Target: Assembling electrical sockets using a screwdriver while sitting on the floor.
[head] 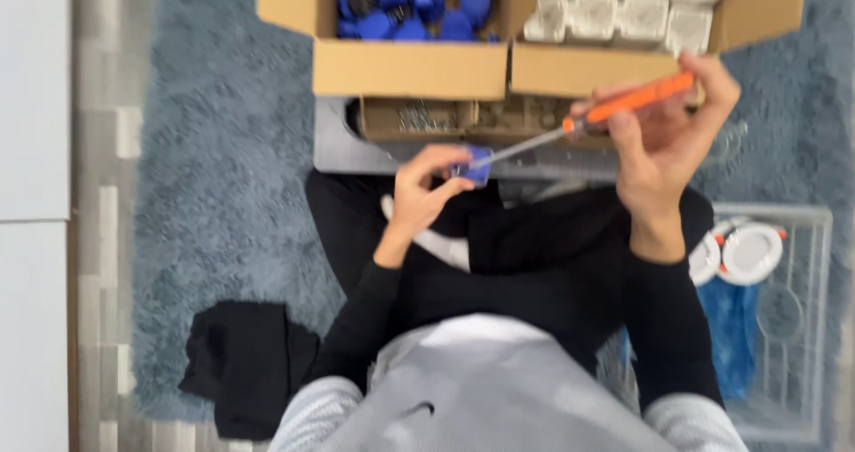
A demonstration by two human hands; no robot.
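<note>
My left hand (426, 185) pinches a small blue part (477, 164) above my crossed legs in black trousers. My right hand (666, 136) grips a screwdriver with an orange handle (637, 100); its metal shaft (525, 149) slants down to the left and its tip meets the blue part. Both hands are held in front of two open cardboard boxes.
The left box (410, 67) holds several blue parts, the right box (592, 69) several white ones. A small tray of screws (419, 118) sits below them on a grey board. White round fittings (748, 252) lie in a clear bin at right. Black cloth (245, 363) lies on the blue-grey rug.
</note>
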